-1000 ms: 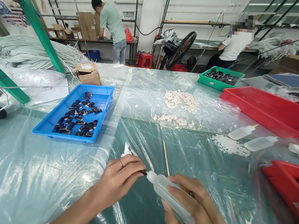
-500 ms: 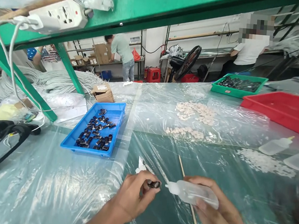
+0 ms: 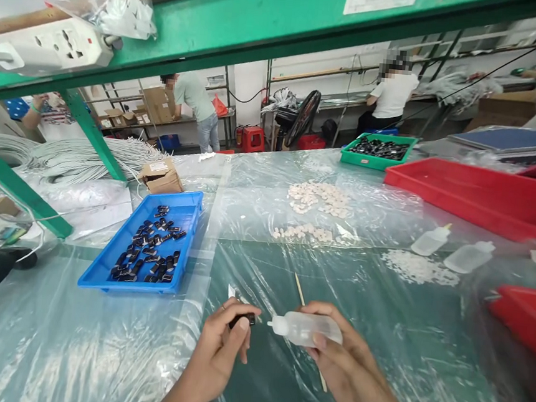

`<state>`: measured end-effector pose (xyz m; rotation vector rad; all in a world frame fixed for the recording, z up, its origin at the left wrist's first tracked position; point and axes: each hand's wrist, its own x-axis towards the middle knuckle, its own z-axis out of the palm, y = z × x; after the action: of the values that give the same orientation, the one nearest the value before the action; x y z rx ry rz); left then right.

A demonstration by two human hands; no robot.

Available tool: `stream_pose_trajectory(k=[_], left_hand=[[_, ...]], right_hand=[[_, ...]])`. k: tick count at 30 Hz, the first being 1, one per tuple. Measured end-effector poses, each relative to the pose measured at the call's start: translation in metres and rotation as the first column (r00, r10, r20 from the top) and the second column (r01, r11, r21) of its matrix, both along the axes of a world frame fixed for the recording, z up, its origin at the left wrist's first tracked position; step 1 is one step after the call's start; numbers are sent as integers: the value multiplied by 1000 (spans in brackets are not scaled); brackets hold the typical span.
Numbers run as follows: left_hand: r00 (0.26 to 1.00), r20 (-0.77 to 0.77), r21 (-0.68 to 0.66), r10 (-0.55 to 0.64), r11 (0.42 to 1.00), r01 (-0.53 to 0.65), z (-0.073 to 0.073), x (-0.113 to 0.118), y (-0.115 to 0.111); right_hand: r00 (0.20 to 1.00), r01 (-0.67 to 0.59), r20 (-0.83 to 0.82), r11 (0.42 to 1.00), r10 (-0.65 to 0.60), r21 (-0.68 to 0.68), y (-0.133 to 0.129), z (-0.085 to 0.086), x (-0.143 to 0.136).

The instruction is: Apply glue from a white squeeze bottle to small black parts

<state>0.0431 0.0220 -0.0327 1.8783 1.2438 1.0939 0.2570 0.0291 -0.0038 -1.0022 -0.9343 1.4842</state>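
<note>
Between the thumb and fingers of my left hand [image 3: 220, 347] is a small black part [image 3: 242, 320]. My right hand [image 3: 346, 352] is wrapped round a translucent squeeze bottle [image 3: 306, 329], held on its side with its nozzle pointing left, a short gap from the black part. A thin wooden stick [image 3: 300, 287] lies on the plastic-covered table [image 3: 253, 265], partly hidden behind the bottle and my right hand. White tissue [image 3: 232, 292] lies just beyond my left hand. A blue tray [image 3: 184, 244] with many similar black parts stands to the left.
Pale discs [image 3: 319, 198] lie mid-table, and white pieces [image 3: 419, 267] lie beside two more bottles [image 3: 469, 256] on the right. A green tray [image 3: 360, 161] and a red tray [image 3: 475, 197] stand behind. A green frame [image 3: 264, 28] crosses above. People are in the background.
The view has shifted right, bringing more red trays into sight. The black part has turned in my left fingers. The bottle stays in my right hand, its nozzle still near the part.
</note>
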Motion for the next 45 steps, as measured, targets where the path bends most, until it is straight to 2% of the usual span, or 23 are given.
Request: stream_pose_trajectory(k=[3,5,8,15,22,27,31,37,45], left_hand=[[977,210,-136,46,990,-18,5,0,0],[962,249,-152,108,986,-71,10,1,0],[960,243,-106,142,987,-119,17,2,-1],[959,271,-47,89,996,-79,21,4,-2],[966,256,-7,42,999,-41,22,3,-2],[979,203,101,18,994,-39,23,5,-2],[985,169,163,23,985,-51,26,5,-2],[988,153,228,-1,973,-35,28,5,-1],[985,172,163,2,986,-30,18,3,-1]], right_hand=[[1000,1,18,999,-1,34,-1,0,2],[999,7,43,998,-9,64,-1,0,3],[992,22,116,989,-39,145,-2,0,4],[956,8,265,914,-127,407,-8,9,0],[928,-38,338,862,-157,505,-11,11,-4],[842,-83,457,768,-286,635,-12,3,-5],[784,-102,479,678,-395,728,-13,1,-5],[738,-121,485,615,-470,779,-13,3,-4],[712,-132,498,602,-495,787,-11,3,-3]])
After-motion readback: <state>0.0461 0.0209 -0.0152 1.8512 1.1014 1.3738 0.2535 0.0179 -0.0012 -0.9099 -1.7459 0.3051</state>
